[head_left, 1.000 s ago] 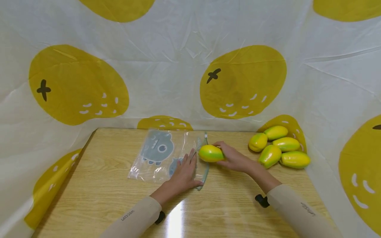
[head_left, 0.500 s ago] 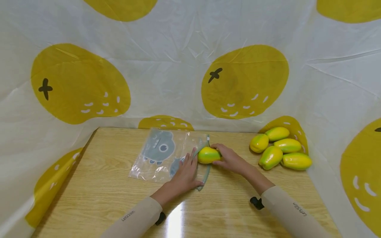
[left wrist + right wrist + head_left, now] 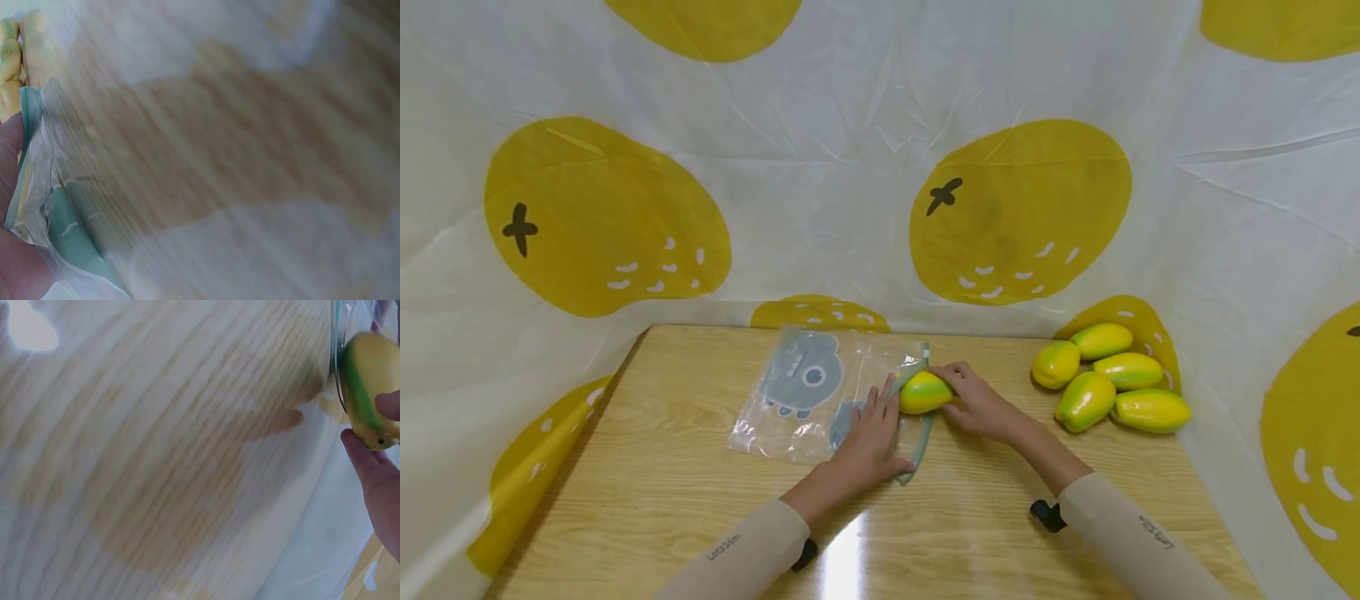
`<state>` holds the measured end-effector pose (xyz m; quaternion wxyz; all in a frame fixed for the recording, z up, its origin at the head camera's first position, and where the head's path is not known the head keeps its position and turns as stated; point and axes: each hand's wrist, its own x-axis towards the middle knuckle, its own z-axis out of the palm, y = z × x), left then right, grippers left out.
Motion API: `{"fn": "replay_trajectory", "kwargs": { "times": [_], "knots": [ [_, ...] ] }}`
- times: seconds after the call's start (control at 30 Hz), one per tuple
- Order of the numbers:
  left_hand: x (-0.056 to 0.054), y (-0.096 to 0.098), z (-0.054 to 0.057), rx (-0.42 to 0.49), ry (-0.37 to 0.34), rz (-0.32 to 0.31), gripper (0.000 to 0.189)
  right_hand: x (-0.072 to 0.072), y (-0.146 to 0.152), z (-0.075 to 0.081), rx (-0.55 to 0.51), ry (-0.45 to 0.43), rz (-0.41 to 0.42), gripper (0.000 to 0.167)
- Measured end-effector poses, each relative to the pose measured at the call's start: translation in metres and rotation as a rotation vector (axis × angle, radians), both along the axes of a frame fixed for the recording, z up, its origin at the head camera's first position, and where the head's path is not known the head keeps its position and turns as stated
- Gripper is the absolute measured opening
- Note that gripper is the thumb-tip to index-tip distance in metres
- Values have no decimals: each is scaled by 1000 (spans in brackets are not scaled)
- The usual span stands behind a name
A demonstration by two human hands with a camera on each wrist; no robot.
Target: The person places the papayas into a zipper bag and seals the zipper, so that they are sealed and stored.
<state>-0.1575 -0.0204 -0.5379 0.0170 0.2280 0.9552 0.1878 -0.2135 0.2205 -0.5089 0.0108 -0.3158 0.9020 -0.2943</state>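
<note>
A clear zip bag [image 3: 812, 408] with blue-grey monster prints lies flat on the table, its slider mouth facing right. My left hand [image 3: 867, 437] rests on the bag near the mouth, fingers spread and straight; in the left wrist view the bag's green edge [image 3: 26, 119] runs beside the fingers. With its fingertips and thumb, my right hand [image 3: 981, 406] pinches the right end of a yellow-green papaya [image 3: 923, 392]. The papaya's left part sits within the mouth, under the lifted edge. The right wrist view shows the papaya [image 3: 369, 381] against the clear film.
Several more papayas [image 3: 1086, 400] lie grouped at the table's back right, beside the cloth. White cloth [image 3: 820, 217] with yellow fruit prints hangs behind and on both sides of the wooden table [image 3: 662, 492].
My right hand has moved the papaya slightly left and down, from outside the bag into its mouth. The mouth's upper edge now lies over part of it. The left hand has stayed in place.
</note>
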Motion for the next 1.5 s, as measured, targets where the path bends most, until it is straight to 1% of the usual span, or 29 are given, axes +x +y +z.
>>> {"fn": "replay_trajectory", "kwargs": {
  "times": [0.13, 0.23, 0.37, 0.53, 0.67, 0.77, 0.9, 1.0, 1.1, 1.2, 1.33, 1.5],
  "knots": [
    [1, 1, -1, -21, 20, -4, 129, -1, -5, -4, -37, -21, -48, 58],
    [1, 2, -1, -45, 39, -8, 129, -1, -9, -6, -66, -1, -83, 53],
    [1, 1, -1, -71, 55, -13, 129, -1, -16, -6, -120, 45, -86, 50],
    [1, 1, -3, -67, 71, -18, 131, -2, -24, -7, -145, 43, -110, 49],
    [2, 2, -5, -62, 79, -15, 131, -3, -25, -10, -165, 66, -114, 43],
    [3, 1, -4, -69, 83, -17, 129, -3, -26, -11, -181, 79, -116, 38],
    [4, 1, -3, -63, 92, -26, 128, -5, -30, -12, -146, 95, -152, 36],
    [4, 2, -2, -59, 94, -31, 127, -6, -34, -13, -94, 146, -175, 36],
    [3, 2, -1, -66, 95, -30, 126, -5, -37, -12, -70, 198, -183, 37],
    [2, 1, -1, -72, 99, -30, 126, -4, -37, -9, -63, 216, -190, 37],
    [1, 1, -1, -76, 94, -35, 125, 1, -29, -3, -38, 193, -206, 38],
    [2, 0, -2, -78, 102, -36, 123, 7, -8, 7, -28, 139, -242, 44]
  ]
}}
